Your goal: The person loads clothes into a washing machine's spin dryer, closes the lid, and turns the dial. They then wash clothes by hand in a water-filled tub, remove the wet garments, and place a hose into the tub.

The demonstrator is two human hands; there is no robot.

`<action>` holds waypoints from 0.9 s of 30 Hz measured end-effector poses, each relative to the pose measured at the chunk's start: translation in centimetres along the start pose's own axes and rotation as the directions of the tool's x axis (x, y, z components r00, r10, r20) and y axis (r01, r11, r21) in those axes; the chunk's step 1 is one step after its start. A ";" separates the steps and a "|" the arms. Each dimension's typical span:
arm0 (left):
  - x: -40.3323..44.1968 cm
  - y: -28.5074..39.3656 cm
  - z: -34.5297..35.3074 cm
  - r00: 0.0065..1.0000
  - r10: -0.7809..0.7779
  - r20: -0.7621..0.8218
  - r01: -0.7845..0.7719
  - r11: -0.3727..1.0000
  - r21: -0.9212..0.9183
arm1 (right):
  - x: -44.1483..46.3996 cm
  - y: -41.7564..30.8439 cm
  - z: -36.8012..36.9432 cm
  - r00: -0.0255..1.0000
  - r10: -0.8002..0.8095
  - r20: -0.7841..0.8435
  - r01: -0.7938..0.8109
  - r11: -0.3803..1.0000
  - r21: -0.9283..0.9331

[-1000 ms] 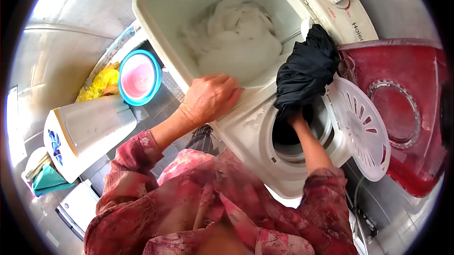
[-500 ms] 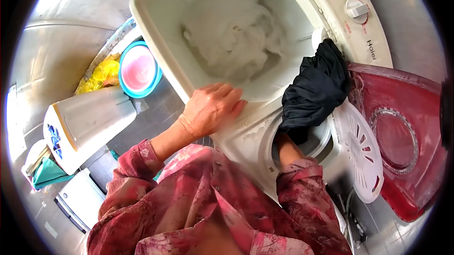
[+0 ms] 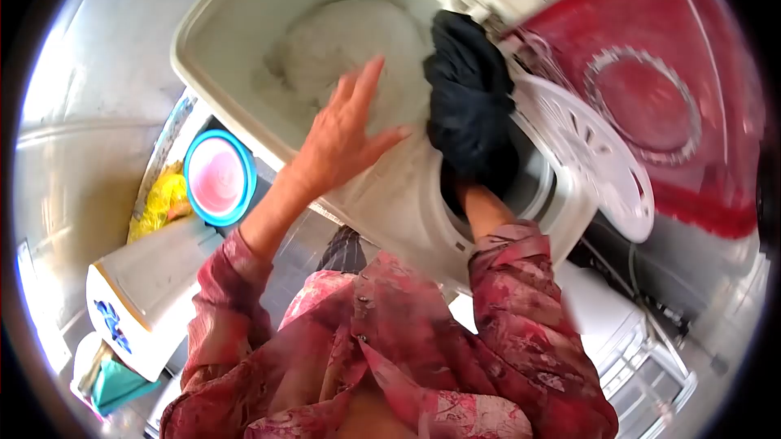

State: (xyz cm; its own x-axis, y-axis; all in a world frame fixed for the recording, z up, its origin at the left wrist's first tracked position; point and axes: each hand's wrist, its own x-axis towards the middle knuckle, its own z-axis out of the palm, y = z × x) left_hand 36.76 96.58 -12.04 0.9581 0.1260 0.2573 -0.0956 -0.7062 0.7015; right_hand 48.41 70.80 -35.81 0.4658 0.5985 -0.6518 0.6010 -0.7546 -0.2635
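- Head view: a twin-tub washing machine (image 3: 386, 203) stood open, pale laundry (image 3: 350, 40) in cloudy water.
- Black cloth (image 3: 470, 101) was only partly inside the spin tub (image 3: 534, 169).
- Left hand (image 3: 338, 144) hovered empty, fingers spread; right hand (image 3: 473, 197) reached beneath the cloth, its grip hidden.

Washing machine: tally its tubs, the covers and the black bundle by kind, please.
Tubs: 2 (large tub, small round tub)
Covers: 2 (white slotted cover, red cover)
Black cloth bundle: 1
Total: 5
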 end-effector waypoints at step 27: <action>0.5 19.3 6.3 0.833 0.362 0.418 -0.553 0.545 0.630 | -63.7 -12.5 18.8 -0.070 0.847 -0.527 -0.509 0.424 0.749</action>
State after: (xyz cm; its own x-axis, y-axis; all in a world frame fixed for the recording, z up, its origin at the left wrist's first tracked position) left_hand 37.05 78.63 -2.52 0.8767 -0.4416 0.1909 -0.4114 -0.8938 -0.1786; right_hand -1.03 37.03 -4.35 0.8186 -0.5396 0.1969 -0.4693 -0.8259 -0.3126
